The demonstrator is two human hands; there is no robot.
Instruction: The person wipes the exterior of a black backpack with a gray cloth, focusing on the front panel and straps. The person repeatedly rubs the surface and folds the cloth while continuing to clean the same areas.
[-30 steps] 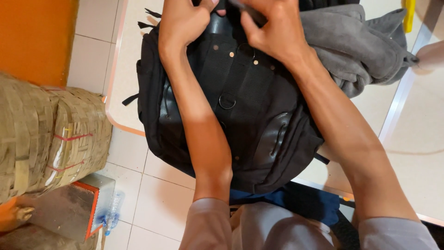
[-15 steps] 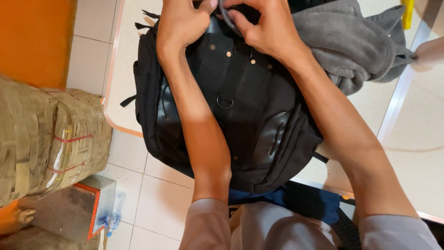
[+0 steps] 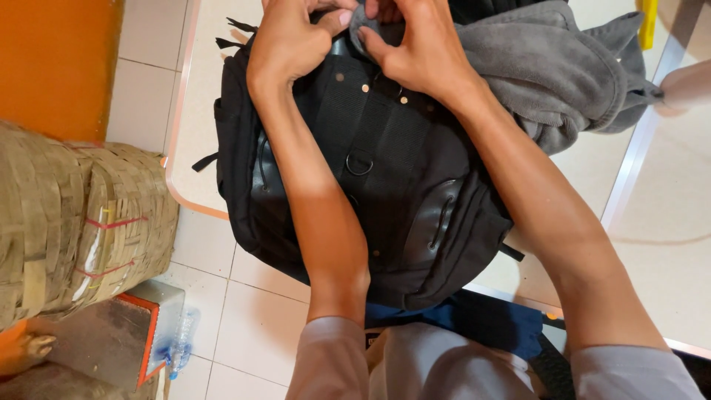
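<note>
A black backpack (image 3: 378,178) lies flat on a pale table (image 3: 204,89), its lower end hanging over the table's rounded edge toward the person. At the backpack's far end, both hands meet over a fold of grey sweatshirt (image 3: 548,70). The left hand (image 3: 292,41) rests on the backpack's top, thumb and fingers pinched on the grey cloth. The right hand (image 3: 418,48) sits just beside it, thumb pressed against the same fold, fingers curled over it. The rest of the sweatshirt is heaped on the backpack's far right corner and spills onto the table. Both forearms cross the backpack's front and hide much of it. Left of the backpack, on the tiled floor, stands a woven basket (image 3: 74,222), with a plastic bottle (image 3: 181,341) nearer the person.
</note>
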